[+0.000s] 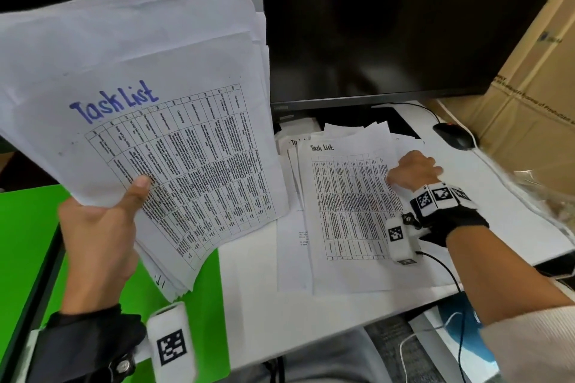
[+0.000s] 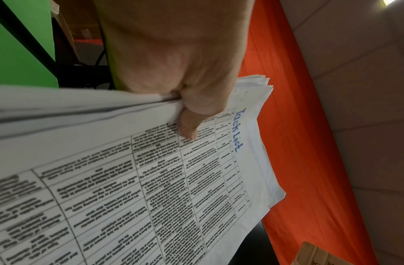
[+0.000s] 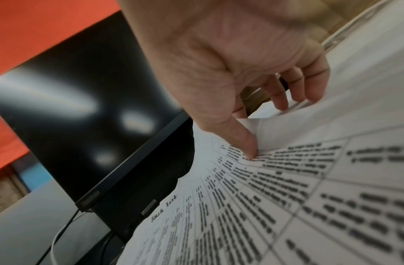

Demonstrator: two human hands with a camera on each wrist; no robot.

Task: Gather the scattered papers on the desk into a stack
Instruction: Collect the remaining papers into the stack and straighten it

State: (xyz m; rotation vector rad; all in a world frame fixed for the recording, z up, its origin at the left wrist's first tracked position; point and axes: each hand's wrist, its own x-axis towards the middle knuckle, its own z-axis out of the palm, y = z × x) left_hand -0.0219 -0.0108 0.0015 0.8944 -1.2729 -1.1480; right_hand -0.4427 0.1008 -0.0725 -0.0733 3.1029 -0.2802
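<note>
Gripping a thick, fanned stack of printed sheets raised over the left counter, the left hand clamps it thumb-on-top, while the right hand pinches the curled edge of flat rectangular loose papers lying right, near a glossy black monitor.
</note>
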